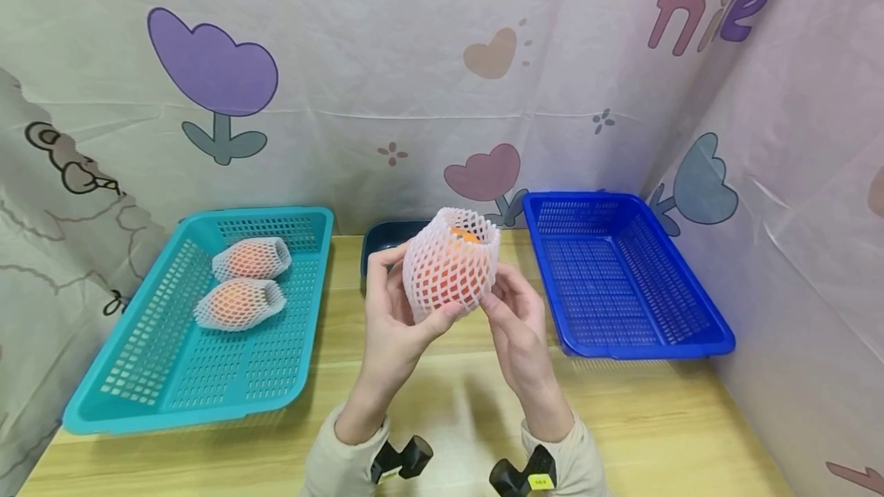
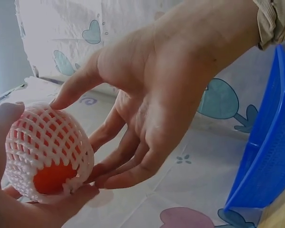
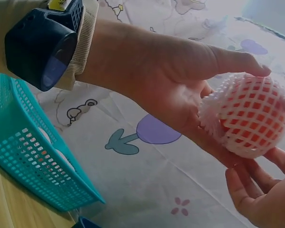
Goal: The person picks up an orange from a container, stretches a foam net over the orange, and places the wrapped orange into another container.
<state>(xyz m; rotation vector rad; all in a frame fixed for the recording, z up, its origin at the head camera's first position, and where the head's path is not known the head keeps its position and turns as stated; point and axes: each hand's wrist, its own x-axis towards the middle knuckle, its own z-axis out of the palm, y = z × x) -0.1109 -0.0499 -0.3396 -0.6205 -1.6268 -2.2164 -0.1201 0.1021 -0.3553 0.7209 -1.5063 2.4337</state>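
Note:
An orange-red fruit in a white foam net point(image 1: 452, 263) is held up over the table, level with my chest side of the baskets. My left hand point(image 1: 397, 328) grips it from the left, thumb across its lower front. From the right, my right hand point(image 1: 518, 320) holds its lower right side with thumb and fingertips. The net's open end faces up and away, and orange skin shows inside it. In the left wrist view the net's opening point(image 2: 54, 179) bares the fruit. The right wrist view shows the netted fruit point(image 3: 254, 116) between both hands.
On the left, a turquoise basket point(image 1: 318, 313) holds two more netted fruits point(image 1: 242, 282). A blue basket point(image 1: 638, 350) stands on the right. Behind my hands is a dark container point(image 1: 390, 232), partly hidden. A patterned cloth point(image 1: 387, 60) hangs behind the wooden table point(image 1: 663, 413).

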